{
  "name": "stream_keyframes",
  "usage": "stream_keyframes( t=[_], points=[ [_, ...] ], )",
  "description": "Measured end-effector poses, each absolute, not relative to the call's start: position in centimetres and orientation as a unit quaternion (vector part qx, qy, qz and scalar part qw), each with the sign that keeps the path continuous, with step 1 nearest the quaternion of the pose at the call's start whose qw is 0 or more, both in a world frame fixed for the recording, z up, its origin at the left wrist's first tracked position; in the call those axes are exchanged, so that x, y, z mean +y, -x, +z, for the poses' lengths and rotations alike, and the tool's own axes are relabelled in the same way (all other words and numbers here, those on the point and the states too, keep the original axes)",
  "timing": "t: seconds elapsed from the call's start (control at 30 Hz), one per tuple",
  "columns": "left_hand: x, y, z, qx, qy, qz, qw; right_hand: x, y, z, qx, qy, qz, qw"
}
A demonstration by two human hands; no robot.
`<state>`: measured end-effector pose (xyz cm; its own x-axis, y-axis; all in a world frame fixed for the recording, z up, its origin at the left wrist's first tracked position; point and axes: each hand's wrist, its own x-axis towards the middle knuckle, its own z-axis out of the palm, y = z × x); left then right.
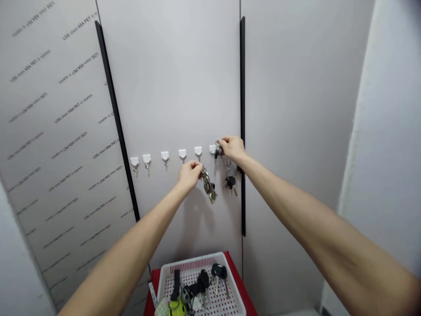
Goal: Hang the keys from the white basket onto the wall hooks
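Note:
My left hand (190, 174) is closed on a bunch of brass-coloured keys (208, 186), which dangles below the fingertips in front of the cabinet door. Up beside a white hook (212, 149), my right hand (233, 147) pinches a key ring with small dark keys (219, 151). Whether that ring touches the hook I cannot tell. Just under the right hand, another set of keys (230, 180) with a black head hangs against the door; its hook is hidden behind the hand. A bare white hook (198, 152) is just above the left hand's keys.
Several more white hooks (165, 156) run in a row to the left. Long black handles (243, 87) edge the door panel. Below, a white perforated basket (237, 296) with several keys and a yellow-green item (177, 307) sits on a red surface (247, 298).

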<state>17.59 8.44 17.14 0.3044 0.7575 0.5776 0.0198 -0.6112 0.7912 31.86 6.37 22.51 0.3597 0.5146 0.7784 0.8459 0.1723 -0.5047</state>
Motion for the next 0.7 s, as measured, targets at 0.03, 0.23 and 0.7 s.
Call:
stream_keyframes(
  t=[0.03,0.23,0.7],
  points=[
    [8.1,-17.6,16.0,0.269,-0.729,0.511,0.368,6.5,-31.6,23.1,-0.562,0.624,-0.16,0.518],
    [6.8,-16.6,10.3,0.279,-0.78,0.423,0.367,6.3,-30.5,23.3,-0.653,0.615,-0.166,0.41],
    [5.6,-15.0,2.8,0.349,-0.816,0.278,0.367,2.7,-31.8,17.0,-0.669,0.607,-0.014,0.429]
  ],
)
